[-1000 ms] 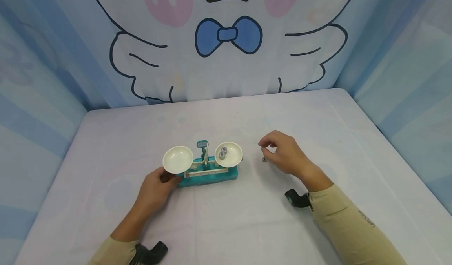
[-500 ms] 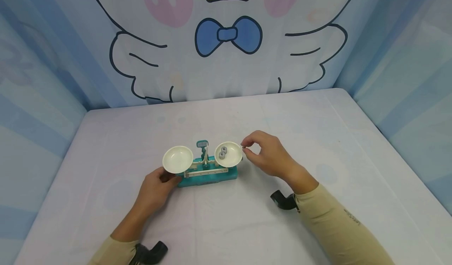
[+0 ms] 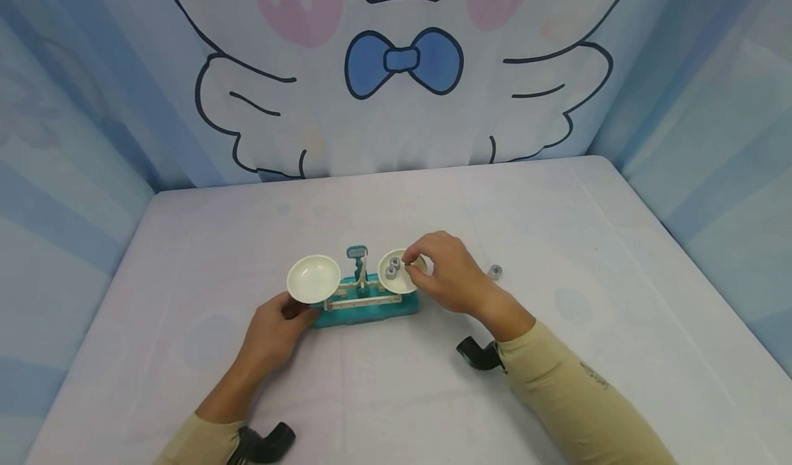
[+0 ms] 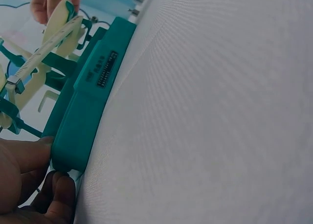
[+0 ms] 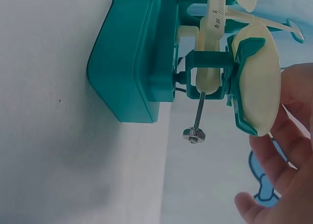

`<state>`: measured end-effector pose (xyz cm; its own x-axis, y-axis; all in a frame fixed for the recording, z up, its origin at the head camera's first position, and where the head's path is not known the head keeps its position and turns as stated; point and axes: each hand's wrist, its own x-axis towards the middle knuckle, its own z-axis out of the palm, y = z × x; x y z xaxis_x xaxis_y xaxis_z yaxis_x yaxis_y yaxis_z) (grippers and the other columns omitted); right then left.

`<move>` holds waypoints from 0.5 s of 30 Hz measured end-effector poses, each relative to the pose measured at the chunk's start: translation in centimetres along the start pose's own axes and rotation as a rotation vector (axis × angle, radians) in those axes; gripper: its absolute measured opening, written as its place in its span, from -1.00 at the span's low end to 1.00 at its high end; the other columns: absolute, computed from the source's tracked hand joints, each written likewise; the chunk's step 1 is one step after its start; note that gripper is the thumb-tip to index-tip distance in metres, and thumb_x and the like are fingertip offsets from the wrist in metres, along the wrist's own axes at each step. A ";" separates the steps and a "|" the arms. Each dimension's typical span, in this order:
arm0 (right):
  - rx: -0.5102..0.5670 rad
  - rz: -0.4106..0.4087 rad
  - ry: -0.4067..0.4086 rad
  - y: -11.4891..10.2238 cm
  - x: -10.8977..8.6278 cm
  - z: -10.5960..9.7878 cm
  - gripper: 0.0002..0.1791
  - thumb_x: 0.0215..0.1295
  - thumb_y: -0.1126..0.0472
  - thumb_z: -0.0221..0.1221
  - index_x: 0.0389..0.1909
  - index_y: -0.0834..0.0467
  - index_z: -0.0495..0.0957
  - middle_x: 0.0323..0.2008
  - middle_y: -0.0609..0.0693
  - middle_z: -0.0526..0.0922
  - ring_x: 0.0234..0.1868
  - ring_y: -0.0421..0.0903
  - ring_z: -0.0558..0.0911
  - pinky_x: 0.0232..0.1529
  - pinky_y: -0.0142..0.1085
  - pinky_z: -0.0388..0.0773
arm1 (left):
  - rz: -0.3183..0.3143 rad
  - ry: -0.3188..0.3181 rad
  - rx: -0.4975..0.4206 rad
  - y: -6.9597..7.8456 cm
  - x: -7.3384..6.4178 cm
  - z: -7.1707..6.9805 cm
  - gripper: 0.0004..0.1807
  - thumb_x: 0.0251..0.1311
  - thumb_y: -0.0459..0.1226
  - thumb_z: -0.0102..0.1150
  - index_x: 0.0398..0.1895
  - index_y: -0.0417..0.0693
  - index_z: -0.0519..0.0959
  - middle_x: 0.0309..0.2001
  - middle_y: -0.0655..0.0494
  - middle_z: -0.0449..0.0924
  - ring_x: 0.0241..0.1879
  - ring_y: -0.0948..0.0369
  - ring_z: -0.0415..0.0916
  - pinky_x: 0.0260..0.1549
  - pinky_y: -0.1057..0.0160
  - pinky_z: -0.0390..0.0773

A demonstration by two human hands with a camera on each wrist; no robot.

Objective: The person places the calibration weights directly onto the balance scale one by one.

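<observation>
A teal balance scale [image 3: 365,314] stands on the table, with a cream left pan [image 3: 313,279] and right pan [image 3: 396,286]. The left pan holds nothing, while two small metal weights [image 3: 391,272] sit in the right one. My left hand [image 3: 270,332] grips the left end of the base, thumb and fingers round its corner in the left wrist view. Over the right pan, my right hand [image 3: 456,276] pinches a tiny metal weight [image 3: 407,265], mostly hidden by the fingertips. The right wrist view shows those fingers behind the tilted pan, beside the beam's knurled nut [image 5: 194,135].
Another metal weight [image 3: 494,272] stands on the white tablecloth [image 3: 383,396] right of the scale, behind my right wrist. Printed cloth walls [image 3: 433,128] close off the back and both sides. A black wrist mount [image 3: 479,353] juts from the right sleeve.
My right hand has moved left with the tiny weight, from the table right of the scale to over the right pan. The left hand stays on the base.
</observation>
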<state>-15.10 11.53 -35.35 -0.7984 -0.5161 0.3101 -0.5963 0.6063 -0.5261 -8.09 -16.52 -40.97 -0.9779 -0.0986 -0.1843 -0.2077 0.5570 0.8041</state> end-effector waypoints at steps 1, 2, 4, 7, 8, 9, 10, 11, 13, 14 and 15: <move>-0.001 0.001 0.001 -0.1 0.0 0.0 -0.90 0.28 0.33 0.26 -0.21 0.20 0.66 -0.20 0.01 0.70 -0.03 0.01 0.58 0.15 -0.01 0.47 | 0.001 -0.001 0.001 0.0 0.0 0.0 -0.51 0.34 -0.25 0.23 0.24 -0.36 0.47 0.11 -0.26 0.58 0.13 -0.11 0.51 0.09 -0.11 0.52; -0.003 0.002 0.003 -0.1 0.1 0.1 -0.91 0.28 0.33 0.26 -0.21 0.19 0.66 -0.20 0.01 0.70 -0.02 0.01 0.58 0.16 0.00 0.46 | 0.003 -0.003 0.002 0.0 0.0 0.0 -0.51 0.34 -0.25 0.23 0.24 -0.36 0.47 0.11 -0.26 0.57 0.13 -0.11 0.51 0.09 -0.11 0.52; -0.007 0.006 0.005 -0.1 0.1 0.2 -0.91 0.27 0.32 0.27 -0.22 0.19 0.67 -0.20 0.00 0.70 -0.02 0.01 0.58 0.17 0.02 0.44 | 0.003 -0.004 0.004 0.0 0.0 0.0 -0.51 0.35 -0.24 0.23 0.24 -0.36 0.47 0.10 -0.26 0.58 0.12 -0.11 0.51 0.09 -0.11 0.52; -0.009 0.006 0.005 0.0 0.2 0.3 -0.92 0.27 0.32 0.27 -0.23 0.18 0.67 -0.20 0.00 0.71 -0.01 0.01 0.58 0.18 0.04 0.42 | 0.006 -0.006 0.005 0.0 0.0 0.0 -0.51 0.34 -0.23 0.24 0.23 -0.36 0.47 0.09 -0.25 0.58 0.11 -0.10 0.51 0.08 -0.11 0.52; -0.010 0.006 0.004 0.0 0.2 0.4 -0.92 0.27 0.31 0.27 -0.23 0.18 0.67 -0.20 0.00 0.71 -0.01 0.01 0.58 0.18 0.04 0.42 | 0.005 -0.006 0.004 0.0 0.0 0.0 -0.51 0.35 -0.23 0.24 0.22 -0.36 0.48 0.09 -0.24 0.59 0.10 -0.10 0.51 0.08 -0.11 0.52; -0.009 0.006 0.003 0.0 0.3 0.4 -0.92 0.27 0.32 0.27 -0.24 0.17 0.67 -0.20 -0.01 0.71 -0.02 0.00 0.58 0.18 0.03 0.42 | 0.003 -0.004 0.003 0.0 0.0 0.0 -0.52 0.35 -0.23 0.24 0.22 -0.35 0.48 0.08 -0.24 0.59 0.10 -0.09 0.52 0.08 -0.11 0.52; -0.010 0.004 0.002 0.0 0.3 0.4 -0.92 0.27 0.32 0.27 -0.24 0.17 0.67 -0.20 -0.01 0.71 -0.02 0.00 0.58 0.17 0.04 0.42 | 0.006 -0.005 0.003 0.0 0.0 0.0 -0.52 0.34 -0.23 0.24 0.22 -0.36 0.48 0.08 -0.24 0.59 0.10 -0.09 0.52 0.07 -0.11 0.52; -0.010 0.004 0.000 0.0 0.3 0.5 -0.93 0.27 0.32 0.27 -0.24 0.17 0.67 -0.21 -0.01 0.71 -0.02 0.01 0.58 0.17 0.04 0.42 | 0.007 -0.005 0.003 0.0 0.0 0.0 -0.52 0.34 -0.23 0.24 0.21 -0.36 0.48 0.08 -0.24 0.59 0.09 -0.09 0.52 0.07 -0.11 0.52; -0.009 0.007 -0.003 -0.1 0.4 0.5 -0.93 0.27 0.31 0.28 -0.25 0.17 0.67 -0.21 -0.01 0.71 -0.02 0.01 0.58 0.17 0.04 0.42 | 0.007 -0.003 0.004 -0.1 0.0 0.0 -0.52 0.34 -0.23 0.25 0.21 -0.36 0.49 0.07 -0.24 0.59 0.09 -0.09 0.52 0.07 -0.11 0.52; -0.010 0.010 -0.005 -0.1 0.4 0.5 -0.93 0.27 0.31 0.27 -0.25 0.16 0.67 -0.21 -0.02 0.71 -0.02 0.01 0.57 0.17 0.04 0.41 | 0.008 -0.003 0.005 -0.1 0.1 0.0 -0.52 0.34 -0.22 0.25 0.21 -0.36 0.49 0.07 -0.24 0.59 0.09 -0.10 0.52 0.07 -0.12 0.53; -0.010 0.012 -0.006 -0.1 0.4 0.4 -0.93 0.27 0.31 0.27 -0.25 0.16 0.67 -0.21 -0.02 0.71 -0.02 0.01 0.57 0.17 0.05 0.41 | 0.009 -0.004 0.006 -0.1 0.1 0.0 -0.52 0.33 -0.22 0.25 0.20 -0.36 0.49 0.07 -0.24 0.59 0.09 -0.10 0.52 0.06 -0.12 0.53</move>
<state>-15.30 11.01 -35.53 -0.8052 -0.5124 0.2986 -0.5873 0.6187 -0.5218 -8.14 -16.54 -41.06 -0.9796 -0.0910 -0.1794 -0.1992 0.5627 0.8023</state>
